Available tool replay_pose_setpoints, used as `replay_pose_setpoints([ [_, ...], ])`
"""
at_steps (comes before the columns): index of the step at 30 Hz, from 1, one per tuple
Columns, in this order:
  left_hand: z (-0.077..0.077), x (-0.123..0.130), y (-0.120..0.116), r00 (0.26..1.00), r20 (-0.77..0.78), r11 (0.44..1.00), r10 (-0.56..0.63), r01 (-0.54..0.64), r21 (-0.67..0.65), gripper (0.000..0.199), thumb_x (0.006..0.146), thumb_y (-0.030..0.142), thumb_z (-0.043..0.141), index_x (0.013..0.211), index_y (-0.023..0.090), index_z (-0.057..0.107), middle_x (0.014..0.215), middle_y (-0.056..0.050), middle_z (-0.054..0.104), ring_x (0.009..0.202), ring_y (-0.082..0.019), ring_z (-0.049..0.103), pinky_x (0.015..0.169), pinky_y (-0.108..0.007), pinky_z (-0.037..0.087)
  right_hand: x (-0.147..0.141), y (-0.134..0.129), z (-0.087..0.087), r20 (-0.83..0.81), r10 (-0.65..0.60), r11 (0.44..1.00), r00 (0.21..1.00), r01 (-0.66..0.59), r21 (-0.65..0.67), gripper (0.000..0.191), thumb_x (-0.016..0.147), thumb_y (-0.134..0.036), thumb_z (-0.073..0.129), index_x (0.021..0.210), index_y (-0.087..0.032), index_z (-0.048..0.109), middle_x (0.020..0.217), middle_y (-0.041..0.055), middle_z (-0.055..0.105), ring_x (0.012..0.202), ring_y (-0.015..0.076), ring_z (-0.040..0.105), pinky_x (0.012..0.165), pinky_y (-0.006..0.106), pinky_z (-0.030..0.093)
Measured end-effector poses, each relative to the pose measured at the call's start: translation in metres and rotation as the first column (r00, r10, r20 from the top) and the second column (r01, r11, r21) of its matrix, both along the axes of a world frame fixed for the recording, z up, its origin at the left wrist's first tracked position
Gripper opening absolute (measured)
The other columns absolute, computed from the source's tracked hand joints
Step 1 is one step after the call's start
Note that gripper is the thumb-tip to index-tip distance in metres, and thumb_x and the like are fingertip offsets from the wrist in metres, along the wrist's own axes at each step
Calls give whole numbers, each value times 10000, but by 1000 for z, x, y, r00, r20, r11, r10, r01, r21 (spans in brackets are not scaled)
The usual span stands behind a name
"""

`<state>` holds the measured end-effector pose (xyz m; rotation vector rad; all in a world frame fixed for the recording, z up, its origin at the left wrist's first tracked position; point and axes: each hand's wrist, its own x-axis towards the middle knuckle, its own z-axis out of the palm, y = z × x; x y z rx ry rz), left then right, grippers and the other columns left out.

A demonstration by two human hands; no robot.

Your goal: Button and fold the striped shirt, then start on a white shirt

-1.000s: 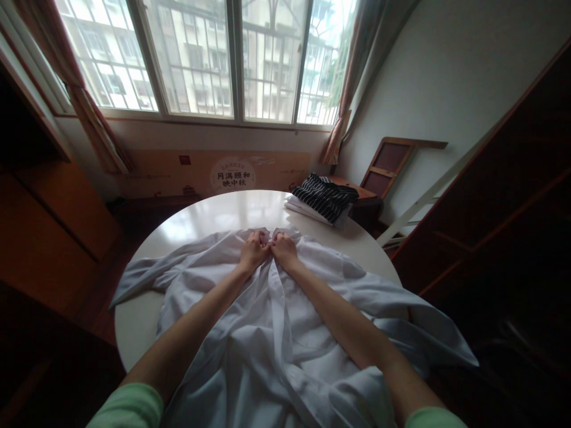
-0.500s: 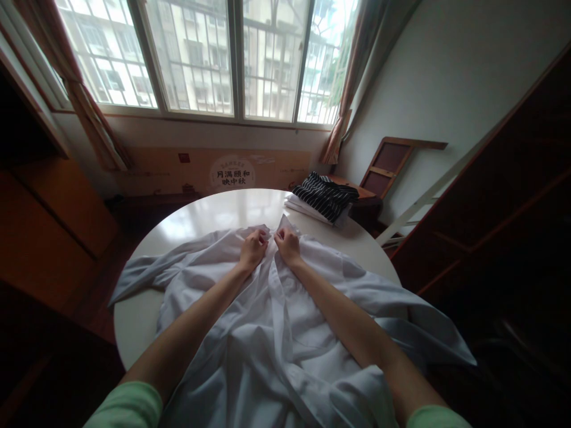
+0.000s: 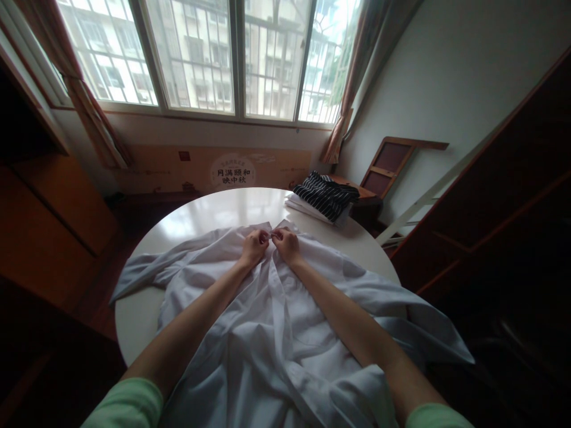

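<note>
Pinches the white shirt (image 3: pixel 250 356) near its collar (image 3: pixel 288 225) with left hand (image 3: pixel 255 245) and right hand (image 3: pixel 286 244), curled almost closed, just beside each other. Has it spread across the round table (image 3: pixel 196 211), with sleeves (image 3: pixel 143 270) poking past both side edges. Leaves open room between collar and far edge, left of the striped cloth (image 3: pixel 325 195).

Sleeves: pale mint green, short. Left sleeve (image 3: pixel 129 405) has a smooth, rounded hem; right sleeve (image 3: pixel 437 417) matches in colour, cut off by the lower frame edge. Left forearm (image 3: pixel 196 321) and right forearm (image 3: pixel 345 318) bare below hems. Left hand (image 3: pixel 254 247), right hand (image 3: pixel 288 246): bare, slim fingers.
</note>
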<state>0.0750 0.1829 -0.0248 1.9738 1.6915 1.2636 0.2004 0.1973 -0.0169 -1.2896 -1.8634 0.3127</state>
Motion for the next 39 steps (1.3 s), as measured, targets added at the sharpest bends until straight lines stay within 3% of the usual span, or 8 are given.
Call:
replay_pose_setpoints([
  [9, 1, -3, 0, 990, 141, 999, -25, 30, -30, 163, 694, 142, 533, 823, 133, 633, 761, -47, 645, 685, -134, 572, 682, -258, 459, 0, 1, 1, -42, 39, 999, 998, -39, -2, 147, 755, -193, 563, 853, -171, 670, 878, 61, 646, 840, 161, 590, 802, 271, 436],
  [27, 1, -6, 0, 990, 140, 999, -33, 33, 1, 141, 700, 123, 575, 810, 147, 660, 821, -57, 656, 764, -150, 591, 739, -276, 468, 4, 7, -3, -32, 148, 989, 989, -149, -27, 158, 681, -225, 624, 816, -152, 661, 822, 54, 669, 748, 151, 616, 727, 266, 468],
  [34, 3, -5, -2, 995, 97, 999, -39, 38, 19, 166, 686, 74, 564, 794, 156, 661, 807, -44, 649, 758, -141, 584, 748, -265, 460, 4, 1, 3, -110, 142, 983, 984, -153, -100, 234, 647, -74, 553, 854, -131, 645, 812, 47, 670, 738, 134, 612, 703, 239, 468],
  [39, 4, -4, -3, 992, 110, 997, -59, 53, 48, 143, 694, 90, 572, 785, 153, 661, 809, -46, 644, 756, -136, 581, 740, -253, 460, 5, 4, 1, -114, 130, 985, 985, -141, -96, 181, 673, -149, 565, 832, -138, 651, 787, 44, 668, 725, 141, 609, 687, 247, 468],
])
